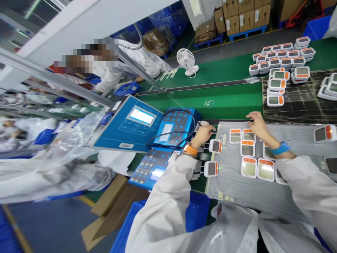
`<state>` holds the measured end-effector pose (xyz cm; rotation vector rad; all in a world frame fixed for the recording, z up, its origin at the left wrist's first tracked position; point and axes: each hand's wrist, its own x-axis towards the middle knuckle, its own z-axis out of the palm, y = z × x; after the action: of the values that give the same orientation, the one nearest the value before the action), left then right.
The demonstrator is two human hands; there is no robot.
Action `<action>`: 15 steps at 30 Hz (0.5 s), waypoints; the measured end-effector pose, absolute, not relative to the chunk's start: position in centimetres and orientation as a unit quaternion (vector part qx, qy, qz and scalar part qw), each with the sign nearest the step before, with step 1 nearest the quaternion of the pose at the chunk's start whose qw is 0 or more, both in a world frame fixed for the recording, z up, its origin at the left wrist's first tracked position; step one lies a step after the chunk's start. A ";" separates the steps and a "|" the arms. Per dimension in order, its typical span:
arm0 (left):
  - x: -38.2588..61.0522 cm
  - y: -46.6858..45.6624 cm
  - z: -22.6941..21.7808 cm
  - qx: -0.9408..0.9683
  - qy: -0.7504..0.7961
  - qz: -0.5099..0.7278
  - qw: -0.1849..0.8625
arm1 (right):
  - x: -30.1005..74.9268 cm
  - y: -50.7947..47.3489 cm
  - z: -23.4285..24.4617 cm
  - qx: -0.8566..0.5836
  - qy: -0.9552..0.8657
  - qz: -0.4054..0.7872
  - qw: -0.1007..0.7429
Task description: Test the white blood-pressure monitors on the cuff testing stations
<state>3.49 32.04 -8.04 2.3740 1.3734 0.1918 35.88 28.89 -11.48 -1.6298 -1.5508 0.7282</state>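
Factory room with a green conveyor belt [210, 102] lies across the far side of the view, and the whole picture is tilted. At one o'clock, cardboard boxes [246, 17] stand on blue pallets, and a white desk fan [186, 61] stands at twelve o'clock. A co-worker's white sleeve [110, 75] shows at eleven o'clock, beyond a glass panel.

On the worktop lies a grey mat [229, 189], and white display units with orange ends [247, 148] lie on it in loose rows. Two more units [216, 146] lie at the mat's nine o'clock edge, just beside the left hand [202, 133]. This hand has a narrow shape, with the fingers curled together and reaching over the mat's far corner. It may touch a small white piece there, but I cannot tell if it holds anything.

The right hand [256, 124] is more open, with the fingers a little spread, and it rests at the mat's far edge. Its fingertips [249, 117] are near a thin dark strip, but I cannot tell if they hold it.

At nine o'clock from the left hand stand blue test instruments [129, 123] with black cables [168, 137]. More units [276, 52] are stacked at two o'clock, partly on a black sheet [302, 102].
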 end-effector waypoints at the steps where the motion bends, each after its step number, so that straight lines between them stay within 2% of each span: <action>1: 3.5 32.2 -8.0 0.850 0.484 0.059 0.200 | 34.1 28.4 -11.1 -0.610 -0.648 0.297 0.345; 7: 2.9 32.4 -7.6 0.811 0.533 0.070 0.233 | 24.4 28.4 -9.3 -0.543 -0.733 0.372 0.174; 12: 2.7 32.3 -7.6 0.786 0.555 0.095 0.254 | 21.2 29.1 -9.9 -0.551 -0.743 0.355 0.134; 15: 2.3 31.4 -6.9 0.807 0.532 0.120 0.228 | 21.9 28.4 -10.5 -0.520 -0.770 0.349 0.121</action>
<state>2.27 31.43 -6.90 2.2219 1.4646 0.3313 21.92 28.42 -10.48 -1.5182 -2.2500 1.0189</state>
